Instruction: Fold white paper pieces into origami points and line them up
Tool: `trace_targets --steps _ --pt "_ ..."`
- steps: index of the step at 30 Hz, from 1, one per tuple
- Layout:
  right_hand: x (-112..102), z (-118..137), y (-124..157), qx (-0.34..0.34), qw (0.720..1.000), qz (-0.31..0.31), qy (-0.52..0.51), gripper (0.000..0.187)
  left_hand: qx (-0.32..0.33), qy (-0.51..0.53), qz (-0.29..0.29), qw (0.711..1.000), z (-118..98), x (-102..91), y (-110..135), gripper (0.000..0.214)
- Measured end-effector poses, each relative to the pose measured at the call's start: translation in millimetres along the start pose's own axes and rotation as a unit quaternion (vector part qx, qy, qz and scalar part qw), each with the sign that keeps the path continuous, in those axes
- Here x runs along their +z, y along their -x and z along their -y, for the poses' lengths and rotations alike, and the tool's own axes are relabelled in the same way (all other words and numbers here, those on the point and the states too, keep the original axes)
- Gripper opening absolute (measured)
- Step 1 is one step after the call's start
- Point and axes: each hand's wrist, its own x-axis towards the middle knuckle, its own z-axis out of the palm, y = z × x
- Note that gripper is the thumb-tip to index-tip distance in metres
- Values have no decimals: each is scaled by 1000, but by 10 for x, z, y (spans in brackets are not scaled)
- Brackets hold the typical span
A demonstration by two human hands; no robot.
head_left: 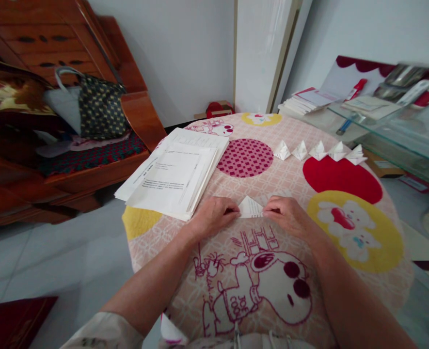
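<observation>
A small folded piece of white printed paper point(251, 207) lies on the cartoon-print cloth point(258, 271) that covers a round surface in front of me. My left hand point(214, 215) presses its left edge with fingers curled down. My right hand point(286, 213) pinches its right edge, fingers closed on the paper. The lower part of the paper is hidden behind my fingers.
A stack of white printed sheets point(174, 174) lies to the left of my hands. Several folded paper shapes point(318, 151) stand in a row at the far right. A wooden bench point(76, 145) with a bag point(98, 104) is on the left, a glass table point(399, 131) with papers on the right.
</observation>
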Motion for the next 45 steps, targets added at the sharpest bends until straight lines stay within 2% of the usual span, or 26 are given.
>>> trace_targets --steps 5,13,36,45 --pt "41 -17 -35 33 999 -38 13 19 -60 -9 -17 998 -12 25 -21 22" --pt "53 -29 -80 74 995 -62 14 17 -74 10 -48 996 44 52 -49 21" --pt "99 -54 -105 73 993 -78 43 15 -40 -39 -58 997 113 127 -44 15" --pt "94 -34 -117 83 993 -72 42 15 -55 -39 -56 996 89 122 -46 14"
